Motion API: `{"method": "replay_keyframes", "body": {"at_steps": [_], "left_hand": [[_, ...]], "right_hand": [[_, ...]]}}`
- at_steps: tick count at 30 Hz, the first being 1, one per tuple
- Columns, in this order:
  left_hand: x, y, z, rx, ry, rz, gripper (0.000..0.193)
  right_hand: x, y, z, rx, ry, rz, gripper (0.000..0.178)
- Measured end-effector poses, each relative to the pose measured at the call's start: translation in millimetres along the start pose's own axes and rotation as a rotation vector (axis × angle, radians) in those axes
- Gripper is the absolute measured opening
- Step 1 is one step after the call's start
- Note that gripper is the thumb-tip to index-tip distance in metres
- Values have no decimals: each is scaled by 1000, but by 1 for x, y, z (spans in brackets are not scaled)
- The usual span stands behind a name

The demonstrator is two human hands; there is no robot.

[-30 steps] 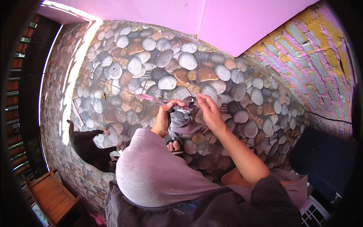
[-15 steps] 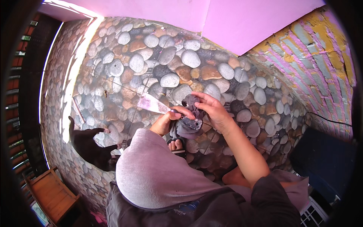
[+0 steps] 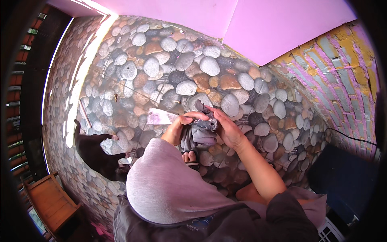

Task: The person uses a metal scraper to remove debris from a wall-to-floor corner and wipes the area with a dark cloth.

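Flat, pale scraper-like tool with pink-smeared blade (image 3: 161,117) and dark, worn, two-holed handle (image 3: 204,124), held above the pebble-patterned floor (image 3: 177,76). Left hand (image 3: 175,128) closed on it where blade meets handle; right hand (image 3: 229,128) cupped at the handle's far end against a limp grey cloth (image 3: 188,139), grip partly hidden, firmness can't tell. Probably light, blade stiff, cloth soft; best held by the handle, clear of the blade's edge.

Left fingers (image 3: 199,115) grip a pale-bladed tool (image 3: 162,117), right fingers (image 3: 221,117) at its dark end, grey cloth (image 3: 204,139) bunched against it.
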State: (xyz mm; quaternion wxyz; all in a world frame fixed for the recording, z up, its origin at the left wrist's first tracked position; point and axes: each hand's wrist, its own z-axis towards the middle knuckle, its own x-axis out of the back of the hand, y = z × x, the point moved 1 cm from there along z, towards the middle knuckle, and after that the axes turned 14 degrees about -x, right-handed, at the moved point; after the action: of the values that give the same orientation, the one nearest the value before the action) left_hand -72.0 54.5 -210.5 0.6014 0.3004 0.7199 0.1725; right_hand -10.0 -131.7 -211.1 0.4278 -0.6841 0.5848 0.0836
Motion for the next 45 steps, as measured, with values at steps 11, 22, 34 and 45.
{"method": "replay_keyframes", "body": {"at_steps": [11, 22, 34, 45], "left_hand": [[-9, 2, 5, 46, 95, -210, 53], [4, -8, 8, -134, 161, -201, 50], [38, -98, -72, 90, 163, 196, 35], [23, -83, -87, 144, -205, 1062, 13]], "right_hand": [[1, 19, 5, 163, 145, 142, 38], [47, -44, 5, 397, 493, 236, 21], [112, -147, 39, 407, 1156, -1361, 33], [106, -128, 143, 538, 1175, -1555, 15]]}}
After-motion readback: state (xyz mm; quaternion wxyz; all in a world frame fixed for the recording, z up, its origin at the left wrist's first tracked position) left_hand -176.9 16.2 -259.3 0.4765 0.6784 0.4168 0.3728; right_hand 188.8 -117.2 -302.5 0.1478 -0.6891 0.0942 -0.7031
